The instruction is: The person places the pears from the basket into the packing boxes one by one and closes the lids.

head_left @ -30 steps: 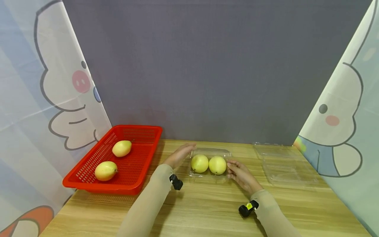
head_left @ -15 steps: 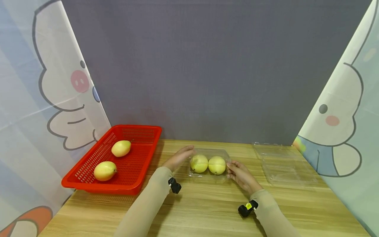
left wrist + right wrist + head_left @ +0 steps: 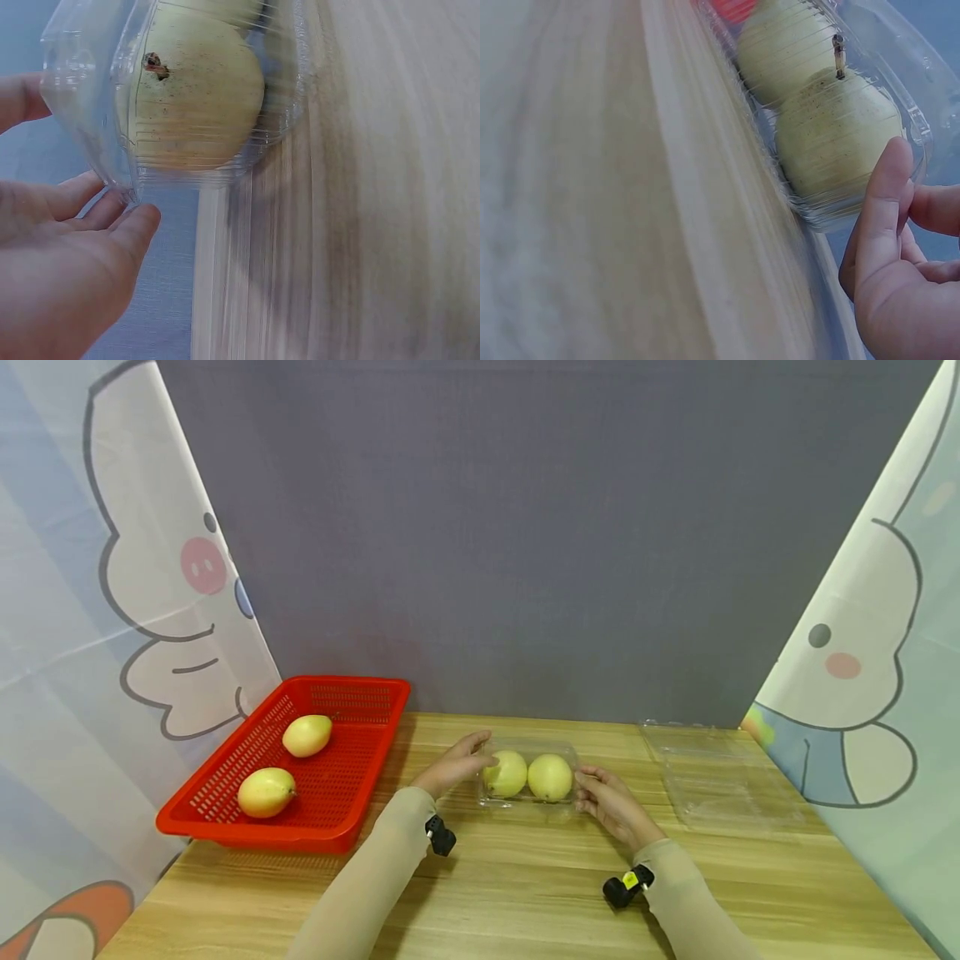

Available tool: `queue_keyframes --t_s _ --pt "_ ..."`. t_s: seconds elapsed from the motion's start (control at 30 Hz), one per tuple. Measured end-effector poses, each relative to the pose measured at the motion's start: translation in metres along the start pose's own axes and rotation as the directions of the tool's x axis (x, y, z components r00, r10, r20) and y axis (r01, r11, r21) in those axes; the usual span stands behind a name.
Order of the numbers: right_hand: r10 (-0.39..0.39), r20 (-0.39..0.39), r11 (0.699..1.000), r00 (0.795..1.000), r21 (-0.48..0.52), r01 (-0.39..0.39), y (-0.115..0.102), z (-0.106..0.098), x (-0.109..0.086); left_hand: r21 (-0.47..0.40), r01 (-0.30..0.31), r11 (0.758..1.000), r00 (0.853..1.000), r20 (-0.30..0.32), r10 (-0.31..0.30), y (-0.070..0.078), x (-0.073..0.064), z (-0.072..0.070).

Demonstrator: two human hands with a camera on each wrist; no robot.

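Observation:
Two yellow-green pears, a left pear (image 3: 506,774) and a right pear (image 3: 550,777), sit side by side inside a clear plastic clamshell box (image 3: 531,802) on the wooden table. The lid lies over them. My left hand (image 3: 453,765) is at the box's left end; in the left wrist view its fingertips (image 3: 142,217) meet the rim corner while another digit (image 3: 22,99) rests against the lid. At the right end, my right hand (image 3: 613,804) pinches the rim between thumb and fingers, the thumb (image 3: 895,161) lying along the box's side in the right wrist view.
A red plastic basket (image 3: 375,770) stands at the left with two more pears, a rear pear (image 3: 307,736) and a front pear (image 3: 267,792). Another clear clamshell box (image 3: 723,777) lies opened at the right. A grey cloth backdrop (image 3: 555,543) rises behind the table.
The lid has come forward and down over the two pears. My left hand has shifted slightly lower, its thumb now reaching over the lid's left end. The right hand keeps its place.

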State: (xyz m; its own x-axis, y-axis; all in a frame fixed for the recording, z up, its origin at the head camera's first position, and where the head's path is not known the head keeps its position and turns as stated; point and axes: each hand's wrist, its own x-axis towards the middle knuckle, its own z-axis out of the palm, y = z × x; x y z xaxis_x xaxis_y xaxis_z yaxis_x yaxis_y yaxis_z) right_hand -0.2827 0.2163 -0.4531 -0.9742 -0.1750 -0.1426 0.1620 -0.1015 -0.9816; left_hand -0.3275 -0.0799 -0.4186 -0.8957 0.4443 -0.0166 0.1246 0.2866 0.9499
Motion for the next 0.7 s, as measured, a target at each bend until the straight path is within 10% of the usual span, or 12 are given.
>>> queue_keyframes --t_s 0.7 --pt "0.011 0.045 0.999 0.999 -0.046 -0.009 -0.0022 -0.006 -0.0025 0.051 0.0 0.999 1.0 -0.027 0.002 -0.0034 0.002 0.0032"
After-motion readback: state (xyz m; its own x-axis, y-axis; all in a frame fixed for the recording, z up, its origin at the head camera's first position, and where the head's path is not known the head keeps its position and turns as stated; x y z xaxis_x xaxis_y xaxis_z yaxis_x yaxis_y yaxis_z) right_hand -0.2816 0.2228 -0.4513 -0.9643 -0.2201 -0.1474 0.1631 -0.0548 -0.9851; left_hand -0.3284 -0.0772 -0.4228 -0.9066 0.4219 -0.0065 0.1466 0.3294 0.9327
